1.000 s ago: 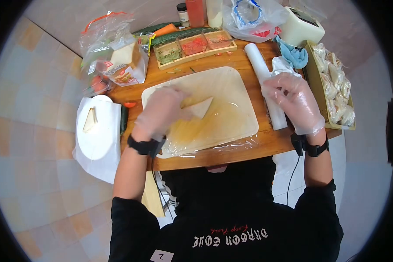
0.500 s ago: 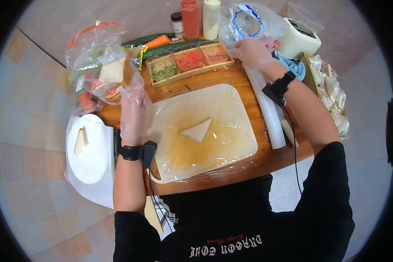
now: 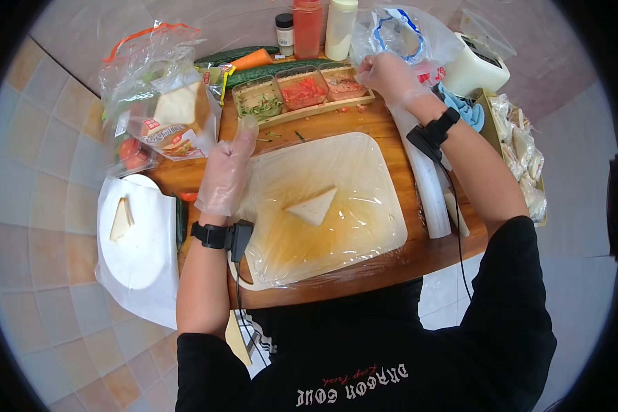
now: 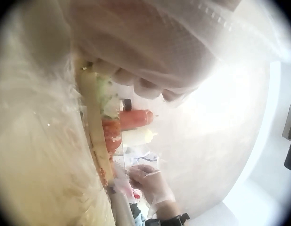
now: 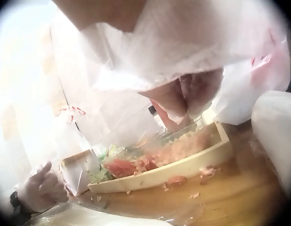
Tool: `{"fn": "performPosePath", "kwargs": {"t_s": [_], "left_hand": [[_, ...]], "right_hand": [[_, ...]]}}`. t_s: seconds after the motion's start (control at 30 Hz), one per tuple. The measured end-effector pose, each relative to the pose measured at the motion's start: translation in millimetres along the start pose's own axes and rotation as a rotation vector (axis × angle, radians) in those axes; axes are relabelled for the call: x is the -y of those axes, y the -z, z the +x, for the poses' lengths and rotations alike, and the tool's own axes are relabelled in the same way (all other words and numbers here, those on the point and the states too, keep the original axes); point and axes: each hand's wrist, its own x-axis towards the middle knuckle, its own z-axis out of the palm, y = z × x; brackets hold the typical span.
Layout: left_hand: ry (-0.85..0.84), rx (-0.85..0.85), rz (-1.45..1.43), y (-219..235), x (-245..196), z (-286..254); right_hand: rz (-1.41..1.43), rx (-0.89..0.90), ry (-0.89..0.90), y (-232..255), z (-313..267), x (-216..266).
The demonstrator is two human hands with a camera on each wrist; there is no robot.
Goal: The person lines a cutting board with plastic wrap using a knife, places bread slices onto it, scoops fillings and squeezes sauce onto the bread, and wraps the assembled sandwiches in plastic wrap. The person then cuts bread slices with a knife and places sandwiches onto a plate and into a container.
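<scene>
Bread triangle (image 3: 314, 207) lies on cutting board (image 3: 364, 165), untouched. Left hand (image 3: 226, 172) beside board, loosely curled, empty; right hand (image 3: 393, 81) beyond far edge, can't tell grip.

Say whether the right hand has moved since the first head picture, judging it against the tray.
Yes: the right hand has moved forward and left, from well right of the tray to near its right end.
</scene>
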Motion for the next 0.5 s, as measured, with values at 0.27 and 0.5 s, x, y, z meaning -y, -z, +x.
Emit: {"fn": "performPosePath", "kwargs": {"t_s": [0.27, 0.5], "left_hand": [[0.083, -0.011, 0.019, 0, -2, 1], [0.040, 0.008, 0.035, 2, 7, 4]], "right_hand": [[0.022, 0.046, 0.023, 1, 7, -3], [0.537, 0.167, -0.215, -3, 6, -16]]}}
